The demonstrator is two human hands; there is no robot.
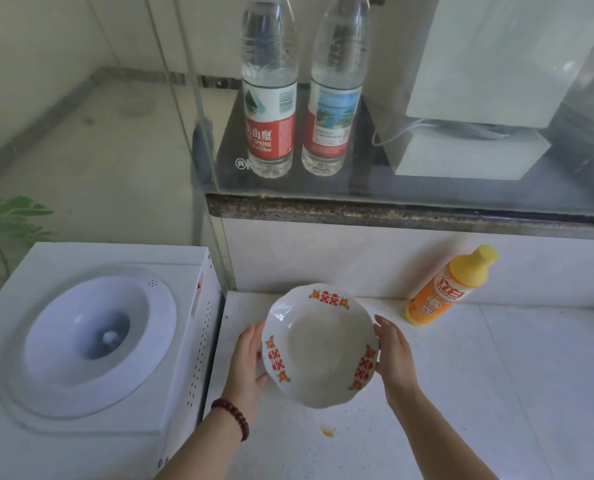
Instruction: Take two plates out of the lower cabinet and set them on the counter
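Note:
A white plate with red characters and orange flowers on its scalloped rim is held over the white counter, tilted toward me. My left hand grips its left rim and wears a dark red bead bracelet at the wrist. My right hand grips the right rim. Whether the plate touches the counter I cannot tell. The lower cabinet is out of view, and no second plate shows.
An orange detergent bottle with a yellow cap stands on the counter against the back wall, right of the plate. A white water dispenser top sits at the left. Two water bottles stand on a higher dark ledge. A small orange stain marks the counter.

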